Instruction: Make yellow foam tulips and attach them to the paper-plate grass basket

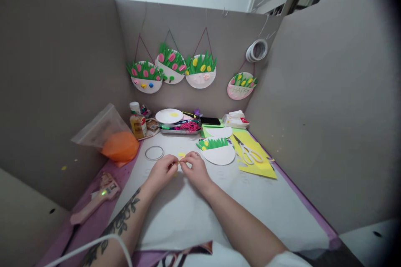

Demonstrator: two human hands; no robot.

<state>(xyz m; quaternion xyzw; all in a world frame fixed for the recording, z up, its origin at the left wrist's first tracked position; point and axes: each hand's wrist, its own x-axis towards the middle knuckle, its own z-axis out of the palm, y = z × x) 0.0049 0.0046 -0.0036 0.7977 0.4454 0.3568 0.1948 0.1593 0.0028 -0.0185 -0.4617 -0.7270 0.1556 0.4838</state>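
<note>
White paper sheet [263, 200] over purple cover [313, 217], grey partitions [188, 21] on three sides. Four round plate crafts [200, 71] hang by cords on the back one, green paper blades, pink and yellow ovals; tape rolls [257, 51] hang at right. Small yellow piece [178, 161] mid-sheet, between the hands: left hand [163, 172] and right hand [196, 170] both pinch it, fingertips nearly meeting. Just beyond, right: white half-covered plate [218, 154], smooth, green fringe. White-handled scissors [249, 150] on yellow sheet [258, 167]. Metal tray [180, 131], pink cord inside, behind. Left: clear bag [115, 137], orange contents; pink glue gun [95, 204], green light; thin ring [154, 153] near left hand. White cable crosses left forearm.
</note>
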